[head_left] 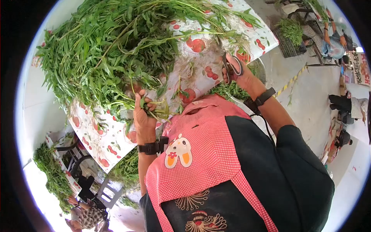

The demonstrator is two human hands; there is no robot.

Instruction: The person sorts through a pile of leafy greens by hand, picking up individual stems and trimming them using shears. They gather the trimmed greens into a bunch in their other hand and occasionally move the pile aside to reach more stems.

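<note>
My left hand (143, 116) is closed around a small bunch of leafy green stems (158, 112), their pale ends pointing right over the table edge. My right hand (243, 79) has its fingers through the dark handles of a pair of scissors (225, 63); the blades point away from me and are partly lost against the cloth and stems. A big heap of long leafy stems (104, 50) covers much of the table in front of me. Loose bits of stem and leaf lie on the fruit-print tablecloth (205, 65) between my hands.
Below my right forearm stands a round container (259, 71) with cut greens. More greens (125, 170) lie below the table's left side. A dark crate (291, 38) with stems stands at right. Seated people (334, 46) work at other tables, one (91, 214) at lower left.
</note>
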